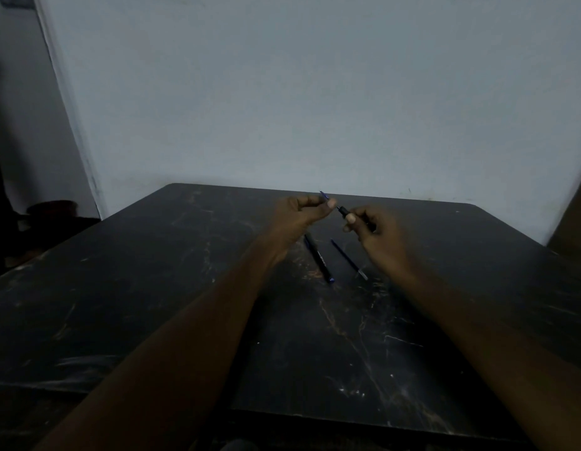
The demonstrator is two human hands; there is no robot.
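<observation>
Seemingly the left hand point(299, 211) pinches a thin blue refill point(324, 194) and the right hand point(370, 227) grips the pen barrel point(343, 210), near the table's point(152, 288) far edge. Light, bendy: pinch near its tip.

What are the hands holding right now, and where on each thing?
The left hand pinches a thin blue refill partway along, its end sticking out; the right hand grips a black pen barrel just behind its tip.
</observation>
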